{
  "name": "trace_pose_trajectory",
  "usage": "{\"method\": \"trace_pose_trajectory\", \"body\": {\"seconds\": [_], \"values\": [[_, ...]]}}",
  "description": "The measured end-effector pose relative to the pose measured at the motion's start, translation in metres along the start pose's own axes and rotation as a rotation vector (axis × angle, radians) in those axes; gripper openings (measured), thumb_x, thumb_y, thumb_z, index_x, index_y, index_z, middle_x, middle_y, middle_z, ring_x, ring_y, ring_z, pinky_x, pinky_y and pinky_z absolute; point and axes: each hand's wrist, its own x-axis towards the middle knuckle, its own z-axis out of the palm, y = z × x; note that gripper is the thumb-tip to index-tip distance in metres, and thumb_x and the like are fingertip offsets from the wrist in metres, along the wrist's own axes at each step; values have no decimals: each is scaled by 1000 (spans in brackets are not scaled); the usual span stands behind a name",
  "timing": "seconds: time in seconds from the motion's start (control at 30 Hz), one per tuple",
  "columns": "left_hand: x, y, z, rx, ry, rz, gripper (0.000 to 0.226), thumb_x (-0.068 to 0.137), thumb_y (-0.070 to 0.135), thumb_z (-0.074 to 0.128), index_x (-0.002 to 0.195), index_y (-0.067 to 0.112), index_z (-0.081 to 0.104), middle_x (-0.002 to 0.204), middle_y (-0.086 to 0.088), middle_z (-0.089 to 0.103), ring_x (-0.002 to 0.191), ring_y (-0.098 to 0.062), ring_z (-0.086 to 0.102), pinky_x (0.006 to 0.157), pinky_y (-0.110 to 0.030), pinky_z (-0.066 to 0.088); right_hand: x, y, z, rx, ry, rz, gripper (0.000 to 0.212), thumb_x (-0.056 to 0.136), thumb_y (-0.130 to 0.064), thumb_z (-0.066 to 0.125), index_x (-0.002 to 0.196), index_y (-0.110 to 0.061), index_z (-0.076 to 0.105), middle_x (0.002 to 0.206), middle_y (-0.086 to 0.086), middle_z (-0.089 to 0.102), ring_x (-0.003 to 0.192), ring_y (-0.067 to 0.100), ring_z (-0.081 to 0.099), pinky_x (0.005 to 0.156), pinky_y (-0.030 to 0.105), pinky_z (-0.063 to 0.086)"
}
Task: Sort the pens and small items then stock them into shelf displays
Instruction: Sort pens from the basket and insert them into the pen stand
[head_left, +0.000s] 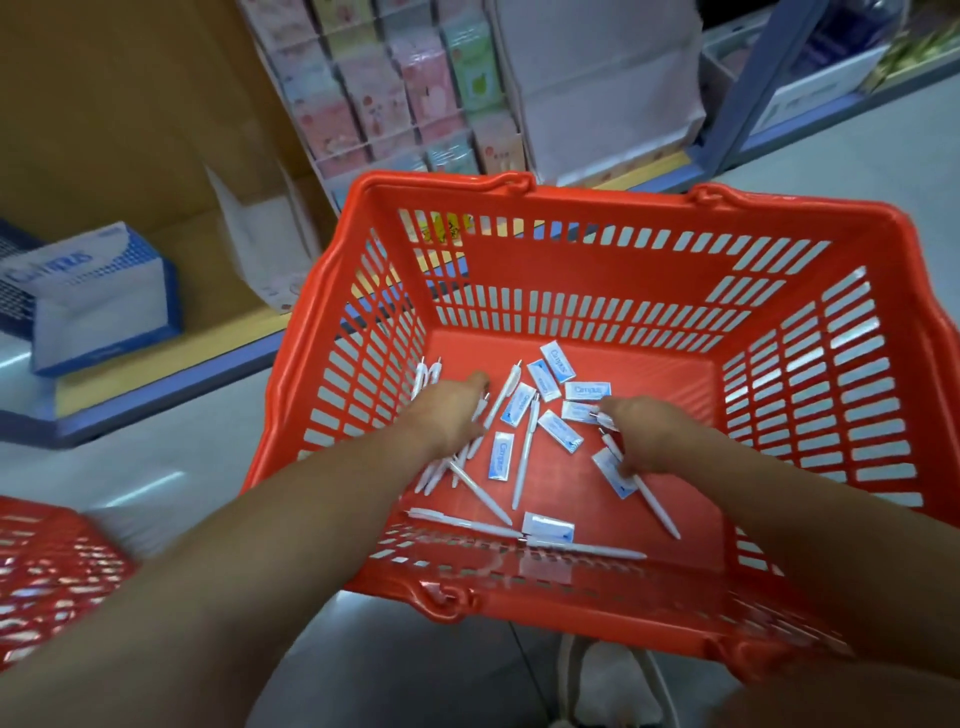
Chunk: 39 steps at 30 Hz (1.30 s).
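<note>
White pens (523, 457): left hand (452, 415), right hand (639, 431) (curled)

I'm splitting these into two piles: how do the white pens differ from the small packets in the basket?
The pens are long thin sticks; the packets are short flat rectangles. Pens are plain white; packets carry blue print. Several pens bunch under the left hand; packets lie scattered. Both sit on the basket floor.

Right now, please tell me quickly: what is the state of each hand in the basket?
Left hand: closed around a bundle of white pens.
Right hand: fingers curled on a white pen.
</note>
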Motion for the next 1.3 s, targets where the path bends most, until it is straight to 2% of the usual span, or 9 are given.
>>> {"method": "trace_pose_trajectory", "body": {"seconds": [0.23,0.37,0.5,0.63,0.77,0.97,1.07,1.2,1.3], "values": [[-3,20,8,-63,-21,-70,70,72,23,74,128,10,35,106,-18,64,98,-35,61,74,-34,46,7,-5,-1,153,46,53,28,76,-19,71,100,-11,60,109,10,66,96,26,62,68,26,41],[1,11,3,-129,-18,-225,43,66,25,76,98,10,51,102,-13,65,97,-30,62,71,-30,45,14,-13,-15,776,111,118,28,85,-21,64,60,-11,54,61,9,54,52,18,46,51,27,33],[0,10,1,-7,-10,-206,32,73,28,73,96,9,60,106,-13,66,101,-29,61,80,-31,48,13,-37,-32,1622,-137,181,10,98,-11,49,105,-3,52,78,19,64,64,27,65,63,36,57],[1,11,-5,-107,32,-243,26,70,28,73,73,10,54,86,-11,65,88,-28,63,64,-29,43,20,-58,-32,1810,-140,190,22,101,-16,46,122,-8,48,87,19,67,76,29,66,76,43,55],[9,11,-14,-580,107,-308,33,58,35,76,70,6,66,73,-10,68,67,-24,64,58,-33,46,28,-68,-28,2048,-250,238,25,100,-28,48,111,-7,58,81,14,64,71,25,65,67,42,56],[-3,25,-21,-1159,47,-221,8,77,6,75,74,10,68,59,0,66,48,-9,57,51,-23,45,17,-77,-35,1926,-454,-250,37,97,-35,51,122,-9,59,99,16,68,85,29,68,85,46,56],[-7,29,-28,-1239,-73,-180,14,82,-7,64,81,7,66,64,-3,66,55,-12,61,50,-20,51,13,-68,-34,1805,-452,-329,41,91,-13,61,130,-12,49,81,12,63,67,22,62,64,34,58],[-14,32,-27,-1219,-284,-170,8,87,8,65,95,5,67,82,-10,70,69,-15,68,61,-18,56,12,-55,-30,1519,-413,-341,33,83,3,68,110,-14,57,65,1,62,51,10,56,45,23,45],[-15,19,-21,-1028,-295,-157,32,82,24,73,104,1,67,94,-14,70,83,-21,66,69,-25,54,14,-51,-25,1242,-327,-349,36,75,5,76,102,-13,60,64,3,58,53,15,49,47,25,39]]}}
